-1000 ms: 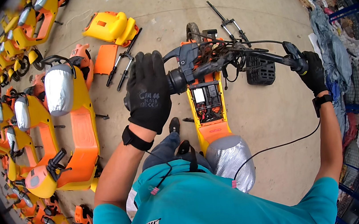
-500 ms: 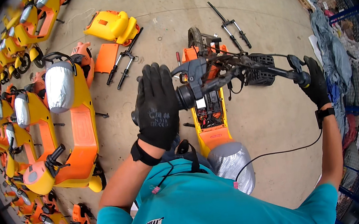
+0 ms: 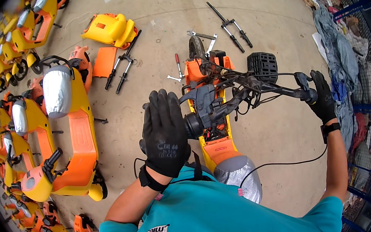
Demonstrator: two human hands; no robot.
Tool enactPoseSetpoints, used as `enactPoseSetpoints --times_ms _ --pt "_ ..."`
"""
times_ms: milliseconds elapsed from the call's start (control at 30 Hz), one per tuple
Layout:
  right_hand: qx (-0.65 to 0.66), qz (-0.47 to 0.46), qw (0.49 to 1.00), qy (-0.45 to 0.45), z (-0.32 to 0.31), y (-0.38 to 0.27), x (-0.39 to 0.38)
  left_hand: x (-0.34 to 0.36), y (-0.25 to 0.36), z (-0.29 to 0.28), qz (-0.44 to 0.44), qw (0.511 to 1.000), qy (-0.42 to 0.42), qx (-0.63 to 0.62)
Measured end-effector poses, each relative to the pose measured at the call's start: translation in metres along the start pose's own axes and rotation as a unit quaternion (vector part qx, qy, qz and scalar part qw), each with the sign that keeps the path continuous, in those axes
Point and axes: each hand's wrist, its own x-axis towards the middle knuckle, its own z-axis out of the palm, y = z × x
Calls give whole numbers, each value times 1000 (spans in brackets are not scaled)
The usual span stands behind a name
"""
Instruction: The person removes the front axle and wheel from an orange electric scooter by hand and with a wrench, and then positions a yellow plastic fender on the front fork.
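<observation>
A black handlebar (image 3: 238, 96) with tangled cables spans the space in front of me, above a partly stripped yellow-orange scooter (image 3: 218, 151). My left hand (image 3: 165, 134), in a black work glove, rests its palm over the left grip (image 3: 193, 125), its fingers stretched straight forward. At the bar's other end my gloved right hand (image 3: 324, 99) lies against the right grip (image 3: 309, 95), fingers extended beside the brake lever (image 3: 302, 78). The left palm hides much of its grip. Under the bar, the scooter's open body shows wiring, partly covered by the cables.
Parked yellow-orange scooters (image 3: 73, 125) crowd the left. Ahead on the floor lie front forks (image 3: 230, 26), a yellow body shell (image 3: 112, 28), an orange panel (image 3: 105, 62), a screwdriver (image 3: 178, 64) and wrenches (image 3: 208, 37). Tarps (image 3: 334, 46) and a blue mesh fence (image 3: 370, 109) line the right.
Both hands and the handlebar have shifted toward my body. The black slatted basket, wrenches and front wheel show more fully beyond the bar. The view has shifted slightly.
</observation>
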Motion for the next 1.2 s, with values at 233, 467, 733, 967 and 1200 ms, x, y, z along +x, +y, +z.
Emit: enactPoseSetpoints --times_ms 233,467,733,967,1200 --pt "4 -32 999 24 10 11 22 12 -15 11 13 999 28 44" --pt "39 -26 999 18 13 20 72 41 -31 22 -3 998 60 15" --pt "6 -29 999 35 19 23 101 74 -42 24 -14 999 44 19" --pt "-17 -11 999 40 26 17 90 82 -48 18 -16 999 43 15" --pt "26 -30 999 21 17 13 93 81 -49 21 -5 998 67 15"
